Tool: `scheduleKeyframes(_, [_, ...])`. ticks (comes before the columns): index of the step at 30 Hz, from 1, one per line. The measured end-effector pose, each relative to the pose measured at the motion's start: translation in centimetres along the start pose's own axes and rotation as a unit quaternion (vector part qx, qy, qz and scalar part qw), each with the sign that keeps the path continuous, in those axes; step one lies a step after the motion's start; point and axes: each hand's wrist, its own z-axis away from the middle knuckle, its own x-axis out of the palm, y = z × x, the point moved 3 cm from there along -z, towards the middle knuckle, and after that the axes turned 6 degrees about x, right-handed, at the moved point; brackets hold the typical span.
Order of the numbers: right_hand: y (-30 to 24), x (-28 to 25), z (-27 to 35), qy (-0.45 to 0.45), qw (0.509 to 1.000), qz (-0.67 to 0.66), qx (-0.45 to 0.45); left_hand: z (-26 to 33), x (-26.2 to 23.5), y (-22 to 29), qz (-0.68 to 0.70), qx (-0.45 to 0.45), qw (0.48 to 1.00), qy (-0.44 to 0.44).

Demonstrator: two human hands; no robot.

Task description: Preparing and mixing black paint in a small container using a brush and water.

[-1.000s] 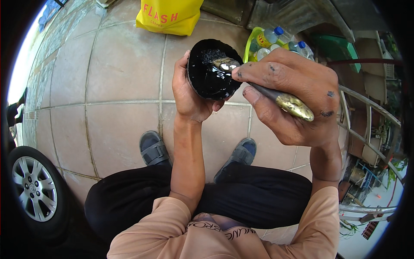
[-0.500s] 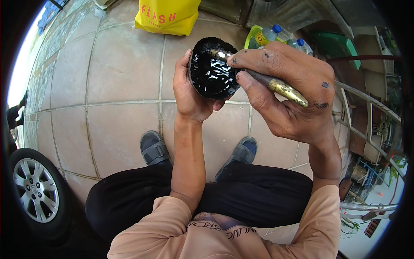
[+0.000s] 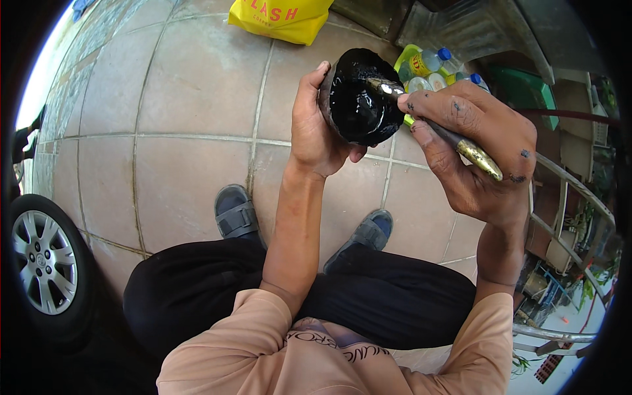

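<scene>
My left hand [image 3: 315, 141] cups a small round bowl [image 3: 363, 122] from its left and underside, thumb along the outer wall. Glossy wet-looking black paint coats the bowl's inside, and its opening is tilted toward me. Between thumb and fingers, my right hand [image 3: 490, 148] grips a paintbrush [image 3: 479, 158] with a dark handle and worn gold end. The brush's shiny metal collar reaches over the bowl's right side; its bristles blend into the black inside. Dark paint spots mark the right hand's fingers and knuckles.
Beyond the bowl stand a yellow bag [image 3: 283, 18] and a light-green basket [image 3: 407, 55] with plastic bottles [image 3: 424, 62]. A car wheel [image 3: 45, 262] is at the left. Metal rails [image 3: 576, 181] curve along the right. My sandalled feet rest on floor tiles [image 3: 191, 191].
Both hands, the bowl and the brush appear farther right in the view, which has itself shifted. The bowl is turned to show more of its hollow, and the brush sits nearer its right rim.
</scene>
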Motion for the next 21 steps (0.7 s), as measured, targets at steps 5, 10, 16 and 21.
scheduleKeyframes(5, [0.1, 0.5, 0.6, -0.010, 0.999, -0.005, 0.032, -0.3, -0.4, -0.1, -0.017, 0.016, 1.000, 0.015])
scheduleKeyframes(10, [0.4, 1.0, 0.8, 0.003, 0.994, -0.091, 0.057, -0.4, -0.8, -0.3, -0.027, 0.023, 0.999, 0.011])
scheduleKeyframes(16, [1.4, -1.5, 1.4, 0.126, 0.955, -0.173, 0.205, -0.6, -0.5, -0.4, 0.012, 0.025, 1.000, -0.007])
scheduleKeyframes(21, [1.7, -3.9, 1.5, 0.143, 0.948, -0.221, 0.180, -0.6, -0.7, -0.5, -0.025, 0.030, 0.999, -0.015])
